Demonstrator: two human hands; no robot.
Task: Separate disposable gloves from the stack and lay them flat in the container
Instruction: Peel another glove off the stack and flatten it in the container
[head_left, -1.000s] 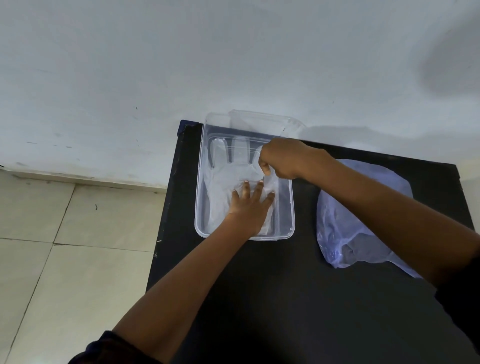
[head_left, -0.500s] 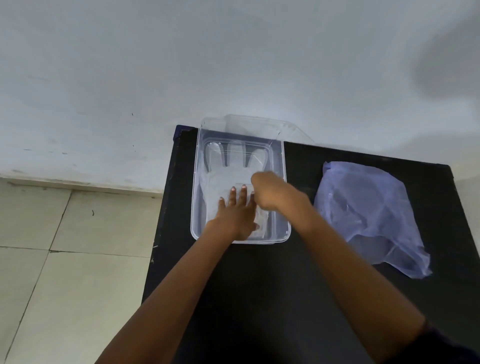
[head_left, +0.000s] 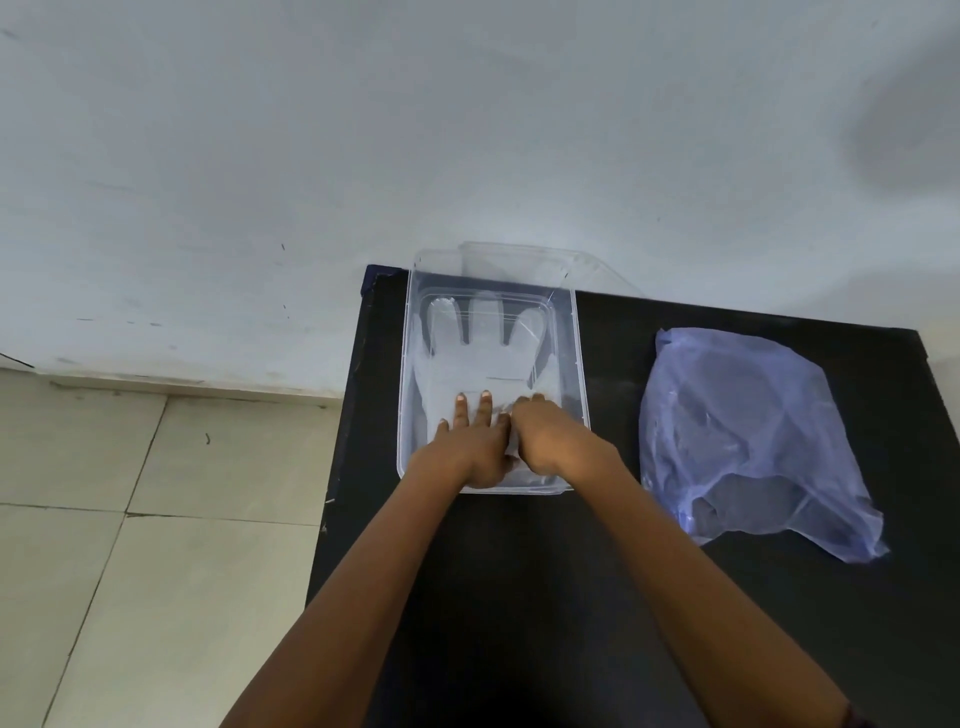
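Observation:
A clear plastic container (head_left: 581, 364) stands at the far left of the black table (head_left: 545, 597). A thin see-through glove (head_left: 480, 353) lies flat inside it, fingers pointing to the wall. My left hand (head_left: 475, 441) rests flat on the glove's cuff end, fingers spread. My right hand (head_left: 545, 439) lies right beside it on the same cuff end, fingers curled down; whether it pinches the film I cannot tell. The glove stack lies in a bluish plastic bag (head_left: 748, 436) to the right of the container.
The container's clear lid (head_left: 587, 265) leans on the white wall behind it. The table's left edge (head_left: 337, 493) drops to a tiled floor (head_left: 156, 519). Bare black tabletop lies in front of the container and the bag.
My right hand came back from the glove's fingers at the far end to the cuff end beside my left hand. The left hand stayed on the glove.

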